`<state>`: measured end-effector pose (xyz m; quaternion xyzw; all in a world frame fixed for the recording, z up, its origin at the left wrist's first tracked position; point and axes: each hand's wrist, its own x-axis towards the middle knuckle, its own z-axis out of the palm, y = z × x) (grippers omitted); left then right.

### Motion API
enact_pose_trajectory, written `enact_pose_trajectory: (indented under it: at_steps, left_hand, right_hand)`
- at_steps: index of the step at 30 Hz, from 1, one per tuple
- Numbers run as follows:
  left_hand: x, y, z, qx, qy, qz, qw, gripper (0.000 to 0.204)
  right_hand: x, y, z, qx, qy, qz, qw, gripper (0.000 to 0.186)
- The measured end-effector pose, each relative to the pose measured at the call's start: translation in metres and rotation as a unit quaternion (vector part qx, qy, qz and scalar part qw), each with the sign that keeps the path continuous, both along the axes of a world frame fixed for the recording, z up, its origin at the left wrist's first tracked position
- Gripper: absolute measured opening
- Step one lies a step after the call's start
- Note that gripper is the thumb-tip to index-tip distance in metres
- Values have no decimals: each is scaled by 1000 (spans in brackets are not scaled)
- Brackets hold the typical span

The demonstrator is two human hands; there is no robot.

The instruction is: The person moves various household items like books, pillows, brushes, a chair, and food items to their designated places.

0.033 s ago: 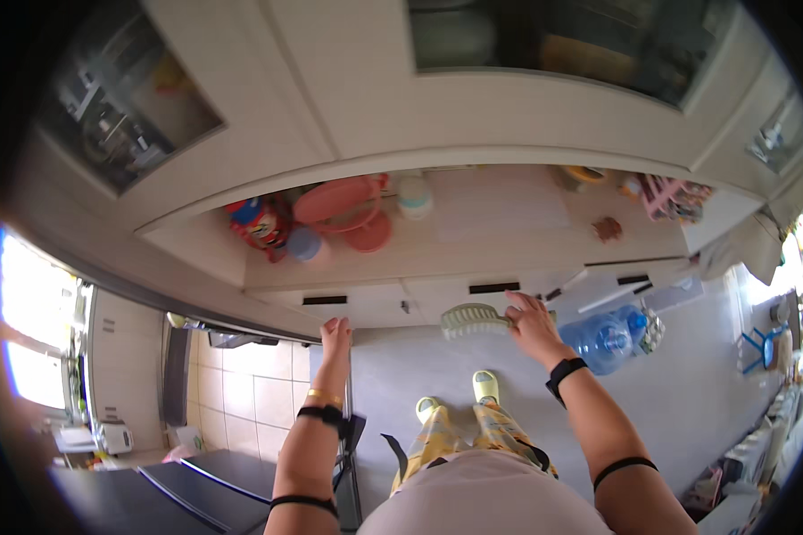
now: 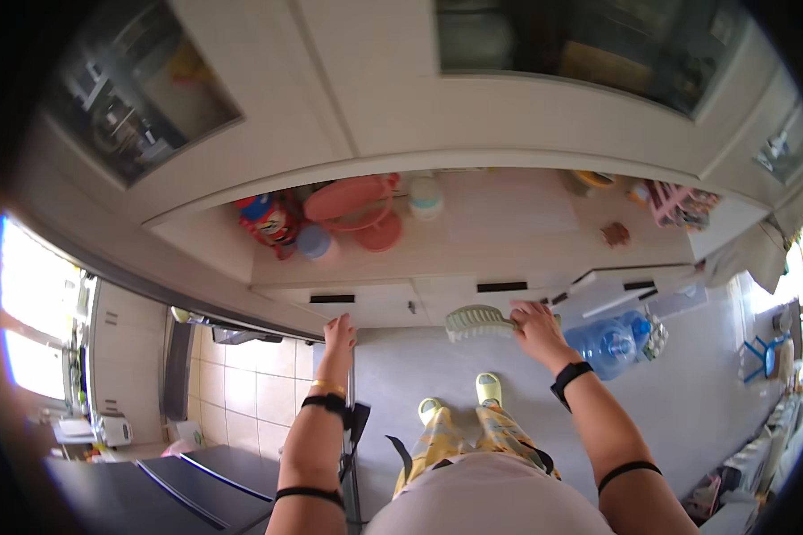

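My right hand (image 2: 537,332) is closed on the handle of a pale green, comb-like toothed object (image 2: 476,323), held out in front of the lower cabinet doors (image 2: 446,299). At the left, my left hand (image 2: 339,334) hangs below a dark door handle (image 2: 332,299) with its fingers slightly bent and apart, holding nothing. Above both hands is an open shelf (image 2: 509,250) with pink plastic ware (image 2: 357,205), a red packet (image 2: 270,223), a white jar (image 2: 426,198), a blue-lidded container (image 2: 317,245) and a pink rack (image 2: 674,205).
Upper cabinets with glass panes (image 2: 375,89) span the top. Large blue water bottles (image 2: 608,348) stand on the grey floor (image 2: 687,401) at my right, near a blue stool (image 2: 763,357). A dark appliance (image 2: 169,486) is at lower left, beside a tiled floor (image 2: 250,392).
The view has shifted slightly, so the cabinets sit a little to the right in the picture. My right hand still holds the green object, and my left hand still holds nothing.
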<state>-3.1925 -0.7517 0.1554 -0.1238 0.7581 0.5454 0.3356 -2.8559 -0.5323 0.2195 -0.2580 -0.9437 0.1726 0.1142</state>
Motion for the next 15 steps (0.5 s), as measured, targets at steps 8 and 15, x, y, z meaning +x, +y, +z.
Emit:
enact_pose_trajectory:
  at_steps: [8, 15]
  left_hand:
    - [-49, 12, -55, 212, -42, 97, 971, 14]
    - [15, -86, -52, 261, -25, 69, 963, 19]
  right_hand:
    - [-54, -40, 50, -115, -69, 2, 991, 21]
    - [-135, -68, 58, -135, 42, 131, 981, 28]
